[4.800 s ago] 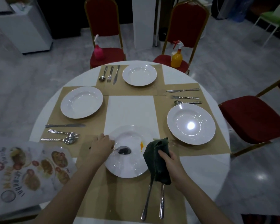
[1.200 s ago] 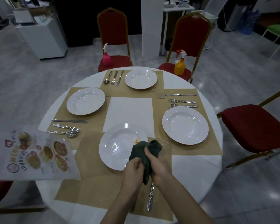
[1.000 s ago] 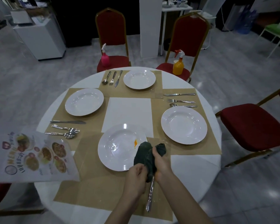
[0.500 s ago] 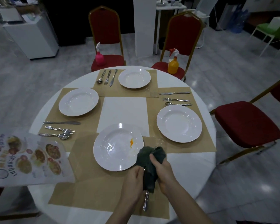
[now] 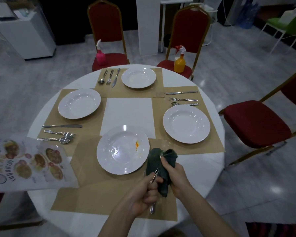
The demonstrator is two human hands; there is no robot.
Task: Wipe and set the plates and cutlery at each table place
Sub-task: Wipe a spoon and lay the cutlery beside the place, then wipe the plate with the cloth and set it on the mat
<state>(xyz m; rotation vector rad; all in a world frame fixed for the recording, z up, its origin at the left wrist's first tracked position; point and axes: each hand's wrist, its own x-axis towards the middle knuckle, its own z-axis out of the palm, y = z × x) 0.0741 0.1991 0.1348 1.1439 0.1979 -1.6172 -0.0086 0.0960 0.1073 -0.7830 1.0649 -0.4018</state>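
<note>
At the near place, the spoon point(image 5: 153, 176), lifted off the plate point(image 5: 109, 161) seconds ago, is now clamped in the left hand point(image 5: 143, 196) while the right hand point(image 5: 173, 171) pinches the cloth point(image 5: 155, 161) around its bowl, the plate's orange smear point(image 5: 137, 144) still unwiped.

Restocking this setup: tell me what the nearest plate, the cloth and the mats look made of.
Plate: glossy white glazed ceramic by its sharp glare, possibly melamine.
Cloth: soft dark green fabric, folding limply.
Mats: matte tan sheets, probably kraft paper, with creases.
</note>
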